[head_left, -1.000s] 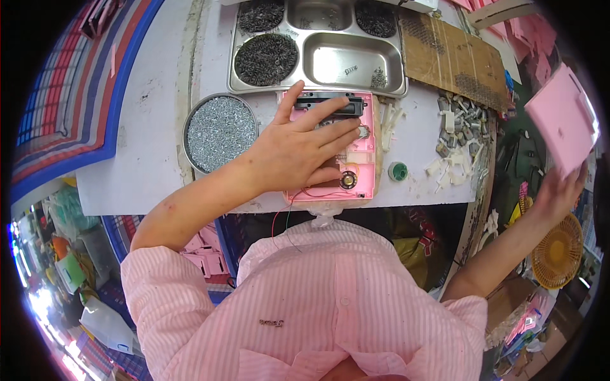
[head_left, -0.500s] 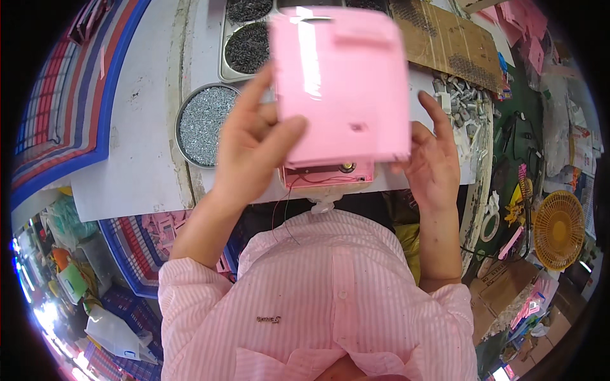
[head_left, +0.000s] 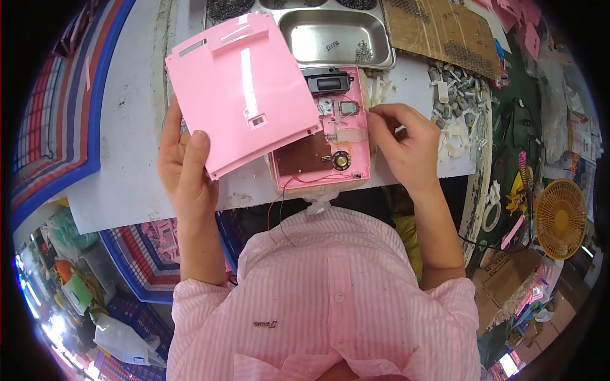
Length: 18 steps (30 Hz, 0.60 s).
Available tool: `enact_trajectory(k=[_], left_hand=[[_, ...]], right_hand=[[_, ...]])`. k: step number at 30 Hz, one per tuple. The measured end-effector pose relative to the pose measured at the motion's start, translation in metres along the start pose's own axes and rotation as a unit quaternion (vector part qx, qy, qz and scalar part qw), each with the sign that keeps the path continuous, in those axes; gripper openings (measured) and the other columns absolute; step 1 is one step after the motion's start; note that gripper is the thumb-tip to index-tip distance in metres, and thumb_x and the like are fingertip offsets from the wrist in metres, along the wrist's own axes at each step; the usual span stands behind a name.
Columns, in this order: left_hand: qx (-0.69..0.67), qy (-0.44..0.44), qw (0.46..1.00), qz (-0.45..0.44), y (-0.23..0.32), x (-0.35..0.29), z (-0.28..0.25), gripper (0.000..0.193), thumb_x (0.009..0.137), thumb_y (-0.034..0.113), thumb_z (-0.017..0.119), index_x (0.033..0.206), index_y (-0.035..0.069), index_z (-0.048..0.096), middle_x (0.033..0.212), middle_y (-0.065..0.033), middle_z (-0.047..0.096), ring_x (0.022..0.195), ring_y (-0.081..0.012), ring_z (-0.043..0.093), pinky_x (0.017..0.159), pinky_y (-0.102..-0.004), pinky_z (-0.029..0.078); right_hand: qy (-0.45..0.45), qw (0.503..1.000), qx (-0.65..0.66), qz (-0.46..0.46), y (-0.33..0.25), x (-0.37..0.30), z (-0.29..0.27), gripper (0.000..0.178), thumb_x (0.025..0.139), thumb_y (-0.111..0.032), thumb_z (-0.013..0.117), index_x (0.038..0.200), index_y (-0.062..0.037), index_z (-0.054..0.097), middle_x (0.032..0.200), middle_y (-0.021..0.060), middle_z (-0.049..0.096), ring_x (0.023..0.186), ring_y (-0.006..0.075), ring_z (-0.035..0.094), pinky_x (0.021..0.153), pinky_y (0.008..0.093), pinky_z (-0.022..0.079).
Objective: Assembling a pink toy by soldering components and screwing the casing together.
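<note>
My left hand (head_left: 185, 162) grips a pink plastic cover (head_left: 279, 82) by its lower left edge, thumb on top. The cover is tilted and raised, and it hides the left part of an open pink housing (head_left: 361, 149). Inside the housing show a black box-shaped part (head_left: 329, 83), a small metal motor (head_left: 349, 108), a brown board (head_left: 298, 157) and a round black part with a brass-coloured centre (head_left: 341, 160). Thin red and dark wires (head_left: 272, 216) trail over its near edge. At the housing's right edge, my right hand (head_left: 410, 143) has its fingers curled together; whatever they pinch is hidden.
Behind the housing is a steel compartment tray (head_left: 389, 62) holding dark screws. Cardboard (head_left: 438, 32) with small screws lies back right, beside piled metal parts (head_left: 452, 92) and white plastic pieces (head_left: 454, 140). A blue-rimmed basket (head_left: 105, 130) stands left; an orange basket (head_left: 560, 219) is right.
The cover has swung left and turned, held by my left hand, uncovering the housing's inside and the tray. My right hand has come off the cover's side to the housing's right edge, its fingers curling.
</note>
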<state>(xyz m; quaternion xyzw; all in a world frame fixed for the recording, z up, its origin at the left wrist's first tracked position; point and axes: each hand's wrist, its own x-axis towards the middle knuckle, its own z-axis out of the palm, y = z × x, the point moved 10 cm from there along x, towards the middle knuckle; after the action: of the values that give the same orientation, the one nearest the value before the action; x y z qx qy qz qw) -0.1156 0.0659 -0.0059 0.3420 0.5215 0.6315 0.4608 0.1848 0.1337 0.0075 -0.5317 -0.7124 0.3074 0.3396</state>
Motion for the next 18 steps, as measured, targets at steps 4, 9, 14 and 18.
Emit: enact_trajectory(k=[4,9,14,18], left_hand=[[0.019,0.002,1.000,-0.009,-0.009,-0.004,-0.012,0.068,0.096,0.020,0.061,0.150,-0.010,0.031,0.134,-0.0214,0.058,0.112,-0.0215,0.066,0.095,-0.0315,0.052],[0.021,0.011,1.000,-0.010,-0.014,-0.005,-0.016,0.070,0.095,0.020,0.062,0.150,-0.011,0.031,0.130,-0.0208,0.061,0.110,-0.0206,0.066,0.092,-0.0291,0.053],[0.018,0.001,1.000,-0.003,-0.015,-0.004,-0.019,0.072,0.095,0.020,0.063,0.150,-0.011,0.030,0.130,-0.0212,0.062,0.110,-0.0208,0.066,0.092,-0.0283,0.052],[0.011,0.003,1.000,0.006,-0.013,-0.002,-0.020,0.073,0.094,0.021,0.063,0.150,-0.012,0.029,0.131,-0.0219,0.061,0.111,-0.0212,0.065,0.093,-0.0287,0.051]], right_hand=[[-0.003,0.996,-0.086,-0.002,-0.014,0.016,0.015,0.014,0.080,-0.014,0.074,0.084,-0.0016,0.069,0.072,0.0082,0.068,0.059,0.0188,0.064,0.056,0.0298,0.049],[0.008,0.989,-0.147,0.033,-0.007,0.018,0.023,0.016,0.076,-0.015,0.073,0.077,-0.0026,0.063,0.070,0.0089,0.068,0.059,0.0241,0.066,0.056,0.0351,0.050],[0.023,0.984,-0.176,0.034,-0.005,0.018,0.027,0.017,0.075,-0.015,0.073,0.077,-0.0018,0.062,0.071,0.0099,0.069,0.059,0.0256,0.065,0.056,0.0364,0.050],[0.015,0.991,-0.127,0.050,0.001,0.015,0.026,0.016,0.081,-0.013,0.071,0.082,0.0011,0.064,0.072,0.0100,0.069,0.057,0.0211,0.063,0.055,0.0336,0.049]])
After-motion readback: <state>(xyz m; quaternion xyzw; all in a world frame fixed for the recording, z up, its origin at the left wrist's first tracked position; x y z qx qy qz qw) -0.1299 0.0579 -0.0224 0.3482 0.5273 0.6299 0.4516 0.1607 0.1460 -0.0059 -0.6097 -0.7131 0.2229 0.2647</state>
